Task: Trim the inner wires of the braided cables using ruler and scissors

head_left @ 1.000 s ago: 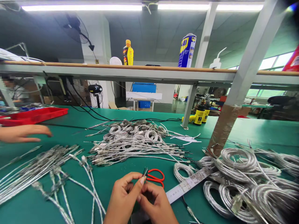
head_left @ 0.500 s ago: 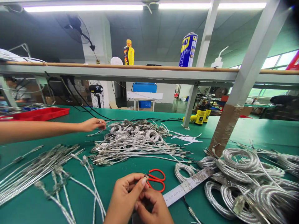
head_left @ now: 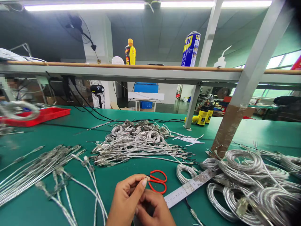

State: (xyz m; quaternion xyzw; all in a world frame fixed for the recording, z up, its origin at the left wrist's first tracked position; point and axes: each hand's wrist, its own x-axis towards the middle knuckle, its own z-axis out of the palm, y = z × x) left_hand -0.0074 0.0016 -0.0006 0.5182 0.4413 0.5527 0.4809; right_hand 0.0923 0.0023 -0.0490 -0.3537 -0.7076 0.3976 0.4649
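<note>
- The green workbench (head_left: 105,185) fills the lower half of the view. Behind it runs a wood-edged shelf (head_left: 117,67) on grey steel posts, and the nearest post (head_left: 228,131) is wrapped in brown tape at its foot.
- A co-worker (head_left: 17,92) sits beyond the shelf at far left.
- A WD-40 can (head_left: 191,49) and a yellow bottle (head_left: 130,53) stand on the shelf.
- A red tray (head_left: 39,116) lies at the far left of the bench, with a blurred cable coil (head_left: 18,110) in front of it.
- Steel-braided cables cover much of the bench: large coils (head_left: 246,169) at right, a straight bundle (head_left: 39,169) at left, and a tangled heap (head_left: 138,144) in the middle, beyond the hands.
- A steel ruler (head_left: 190,188) lies slanted between the coils and the hands.
- Red-handled scissors (head_left: 157,182) lie on the bench just beyond the fingertips, not held.
- The left hand (head_left: 124,201) is closed in a pinch, thumb and forefinger gripping a small metal tip (head_left: 147,178) just beside the scissors. It is too small to identify, though it may be a cable end.
- The right hand (head_left: 152,210) is curled just below the left, fingers closed; whether it grips anything, I cannot tell.
</note>
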